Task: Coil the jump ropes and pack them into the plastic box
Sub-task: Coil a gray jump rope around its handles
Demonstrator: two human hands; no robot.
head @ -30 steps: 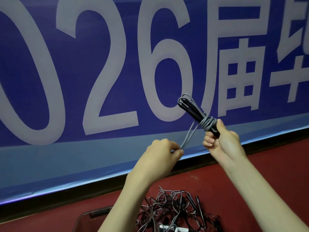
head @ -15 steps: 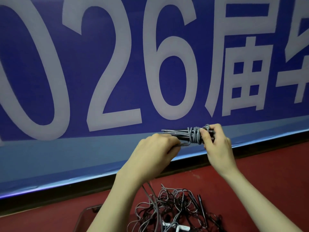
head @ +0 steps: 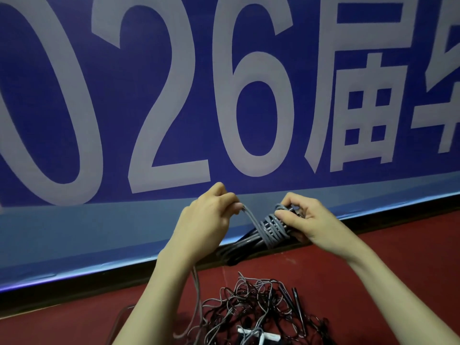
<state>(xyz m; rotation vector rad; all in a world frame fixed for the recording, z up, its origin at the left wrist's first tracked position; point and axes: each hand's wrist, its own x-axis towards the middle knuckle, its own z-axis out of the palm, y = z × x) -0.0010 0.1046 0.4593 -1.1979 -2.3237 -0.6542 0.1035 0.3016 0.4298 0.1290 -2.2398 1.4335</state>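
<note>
Nearest, a tangled heap of loose ropes (head: pixel 251 310) lies on the red floor, with the plastic box (head: pixel 117 324) barely showing at the lower left edge. Above it the grey jump rope (head: pixel 270 230) is bundled — its long axis slanting down-left from the right hand (head: pixel 308 220), whose curled fingers grip the wound end. The left hand (head: pixel 209 220) pinches the free strand just left of the wraps, so that hand likely leads the next turn. Behind hangs the blue banner (head: pixel 174 100).

My left hand (head: pixel 206 220) and right hand (head: pixel 308 220) are bare, no gloves, rings or watch; both forearms are uncovered, with no sleeve showing anywhere.
</note>
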